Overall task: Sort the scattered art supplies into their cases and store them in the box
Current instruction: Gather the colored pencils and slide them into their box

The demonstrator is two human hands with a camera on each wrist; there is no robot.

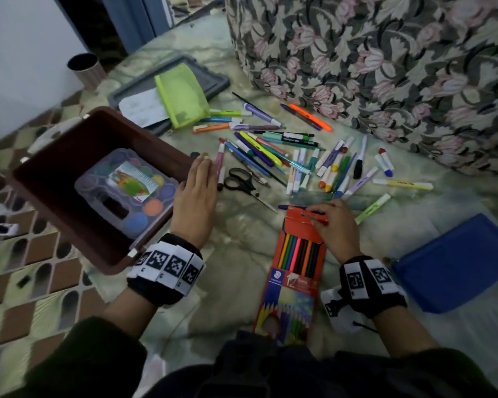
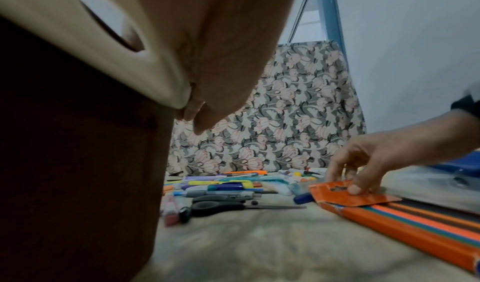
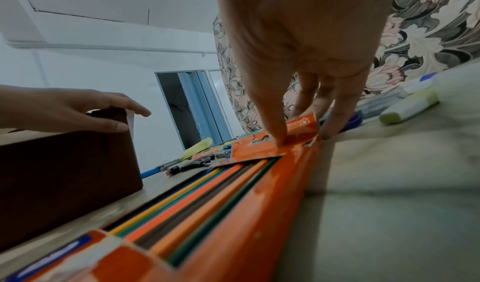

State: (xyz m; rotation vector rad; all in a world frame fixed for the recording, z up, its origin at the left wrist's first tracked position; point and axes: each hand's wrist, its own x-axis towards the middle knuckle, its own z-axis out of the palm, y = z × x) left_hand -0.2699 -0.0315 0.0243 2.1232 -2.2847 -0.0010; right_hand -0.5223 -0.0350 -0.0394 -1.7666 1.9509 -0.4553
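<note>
pencil box [image 1: 295, 254]: glossy cardboard | storage box [image 1: 55, 179]: matt brown plastic | pouch [image 1: 183, 96]: green mesh cloth

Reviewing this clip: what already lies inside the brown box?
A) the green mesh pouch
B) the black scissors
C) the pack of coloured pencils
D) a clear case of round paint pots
D: the head view shows a clear paint case on the floor of the brown box, while the scissors, the pouch and the pencil pack lie outside it.
</note>
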